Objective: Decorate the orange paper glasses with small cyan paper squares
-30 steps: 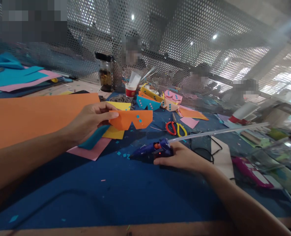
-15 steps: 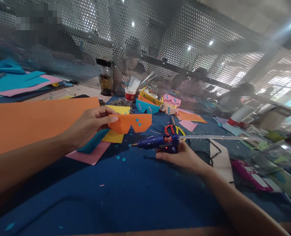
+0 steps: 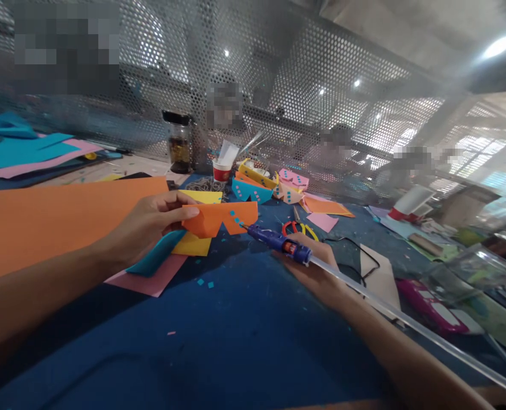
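My left hand (image 3: 161, 219) pinches the left end of a folded orange paper piece (image 3: 208, 221) with a notch in its lower edge. Small blue squares show in a slanting row right of the notch. My right hand (image 3: 310, 265) is wrapped round a blue glue gun (image 3: 278, 242), from which a long clear glue stick (image 3: 390, 310) trails back to the right. The gun's nozzle points up-left, at or very near the lowest blue square. Below my left hand lie a rolled blue paper (image 3: 156, 255), yellow paper (image 3: 193, 245) and pink paper (image 3: 152, 278).
Behind stand folded paper pieces with dots, including a blue one (image 3: 252, 192), a paper cup (image 3: 221, 169) and a jar (image 3: 179, 145). Scissors (image 3: 300, 228) lie beyond my right hand. A magenta device (image 3: 430, 307) and a clear box (image 3: 462, 270) are at right; orange sheet (image 3: 65, 219) at left.
The glue gun's nozzle has moved up to the orange paper, and its glue stick has swung down to the right. Three blue squares show on the paper, where two showed before.
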`<state>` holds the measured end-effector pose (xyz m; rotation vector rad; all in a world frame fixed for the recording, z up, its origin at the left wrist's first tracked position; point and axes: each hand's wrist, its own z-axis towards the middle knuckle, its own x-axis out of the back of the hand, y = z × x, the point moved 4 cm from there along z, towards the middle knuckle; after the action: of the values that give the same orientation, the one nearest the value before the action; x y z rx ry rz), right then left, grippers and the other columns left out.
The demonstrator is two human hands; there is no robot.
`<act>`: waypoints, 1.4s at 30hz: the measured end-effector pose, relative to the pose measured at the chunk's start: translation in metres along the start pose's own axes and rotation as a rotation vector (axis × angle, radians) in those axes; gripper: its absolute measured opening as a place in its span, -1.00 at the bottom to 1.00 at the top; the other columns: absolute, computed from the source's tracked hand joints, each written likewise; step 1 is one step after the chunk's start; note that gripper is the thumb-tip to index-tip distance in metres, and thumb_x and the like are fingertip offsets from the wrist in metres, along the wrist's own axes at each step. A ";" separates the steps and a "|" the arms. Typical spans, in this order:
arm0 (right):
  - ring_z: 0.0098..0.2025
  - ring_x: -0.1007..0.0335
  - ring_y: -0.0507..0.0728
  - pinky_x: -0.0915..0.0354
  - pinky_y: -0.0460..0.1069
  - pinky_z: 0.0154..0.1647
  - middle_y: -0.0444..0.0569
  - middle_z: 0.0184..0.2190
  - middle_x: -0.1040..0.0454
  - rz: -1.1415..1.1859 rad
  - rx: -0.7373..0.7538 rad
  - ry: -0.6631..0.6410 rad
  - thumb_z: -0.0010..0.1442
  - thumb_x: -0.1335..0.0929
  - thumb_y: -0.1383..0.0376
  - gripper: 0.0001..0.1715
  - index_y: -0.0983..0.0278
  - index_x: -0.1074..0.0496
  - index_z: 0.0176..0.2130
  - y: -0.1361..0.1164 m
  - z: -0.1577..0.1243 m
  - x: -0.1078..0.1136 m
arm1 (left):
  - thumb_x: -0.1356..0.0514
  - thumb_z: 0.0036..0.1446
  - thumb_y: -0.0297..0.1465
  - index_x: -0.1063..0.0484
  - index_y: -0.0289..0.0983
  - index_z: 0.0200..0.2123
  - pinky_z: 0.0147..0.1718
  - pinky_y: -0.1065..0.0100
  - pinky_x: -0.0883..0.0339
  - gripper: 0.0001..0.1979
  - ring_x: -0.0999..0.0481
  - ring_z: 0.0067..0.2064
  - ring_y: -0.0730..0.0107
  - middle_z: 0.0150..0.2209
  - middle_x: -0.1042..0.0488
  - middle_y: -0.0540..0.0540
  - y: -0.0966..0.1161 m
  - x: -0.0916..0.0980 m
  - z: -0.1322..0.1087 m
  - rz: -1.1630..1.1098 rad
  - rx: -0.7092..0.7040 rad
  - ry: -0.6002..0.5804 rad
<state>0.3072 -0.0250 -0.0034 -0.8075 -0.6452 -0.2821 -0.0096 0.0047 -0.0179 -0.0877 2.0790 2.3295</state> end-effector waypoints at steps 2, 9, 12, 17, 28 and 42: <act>-0.30 -0.47 0.11 -0.33 -0.05 -0.23 -0.05 -0.28 -0.58 -0.053 0.010 -0.003 0.21 -0.42 0.29 -0.80 0.23 -0.53 -0.13 0.001 0.001 0.001 | -0.47 0.01 -0.29 -0.57 -0.24 -0.28 -0.35 0.51 -0.42 -0.76 -0.54 -0.33 0.48 -0.34 -0.57 0.03 0.001 -0.001 0.000 -0.015 0.007 0.010; -0.27 -0.52 0.14 -0.37 -0.03 -0.21 -0.04 -0.25 -0.60 0.014 0.019 -0.060 0.17 -0.42 0.34 -0.79 0.24 -0.52 -0.14 -0.002 0.001 -0.002 | -0.48 -0.03 -0.30 -0.57 -0.22 -0.31 -0.36 0.47 -0.43 -0.77 -0.55 -0.35 0.45 -0.37 -0.57 0.03 0.002 -0.002 -0.001 -0.026 0.022 0.028; -0.32 -0.48 0.12 -0.37 -0.02 -0.26 -0.05 -0.31 -0.57 0.049 -0.016 -0.055 0.21 -0.43 0.26 -0.85 0.23 -0.53 -0.18 -0.004 -0.001 -0.004 | -0.45 0.00 -0.30 -0.57 -0.23 -0.31 -0.35 0.46 -0.43 -0.79 -0.55 -0.35 0.44 -0.36 -0.58 0.02 0.003 -0.002 -0.001 -0.015 0.013 0.024; -0.33 -0.48 0.15 -0.41 0.01 -0.31 -0.06 -0.38 -0.56 0.076 -0.188 -0.006 0.21 -0.45 0.10 -0.76 0.20 -0.55 -0.20 0.002 -0.005 -0.006 | -0.44 0.03 -0.31 -0.56 -0.22 -0.29 -0.37 0.43 -0.46 -0.81 -0.56 -0.36 0.41 -0.36 -0.58 0.01 0.002 -0.003 -0.001 -0.015 0.014 0.005; -0.29 -0.58 0.21 -0.50 0.07 -0.25 0.02 -0.33 -0.64 0.343 -0.439 0.106 -0.02 -0.56 0.01 -0.60 0.25 -0.59 -0.31 0.005 -0.002 -0.014 | -0.44 0.03 -0.30 -0.55 -0.22 -0.28 -0.34 0.42 -0.48 -0.79 -0.58 -0.34 0.39 -0.35 -0.59 0.02 0.003 -0.003 -0.003 -0.003 0.012 0.007; -0.32 -0.58 0.16 -0.53 0.05 -0.26 -0.04 -0.37 -0.65 0.425 -0.462 -0.031 -0.04 -0.59 0.07 -0.67 0.23 -0.62 -0.34 0.007 -0.006 -0.020 | -0.43 0.05 -0.28 -0.55 -0.21 -0.26 -0.32 0.40 -0.47 -0.78 -0.57 -0.31 0.38 -0.32 -0.60 0.00 0.000 -0.002 -0.001 0.023 0.007 -0.006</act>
<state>0.2974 -0.0246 -0.0235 -1.3701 -0.4246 -0.0258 -0.0075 0.0038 -0.0183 -0.0564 2.0962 2.3329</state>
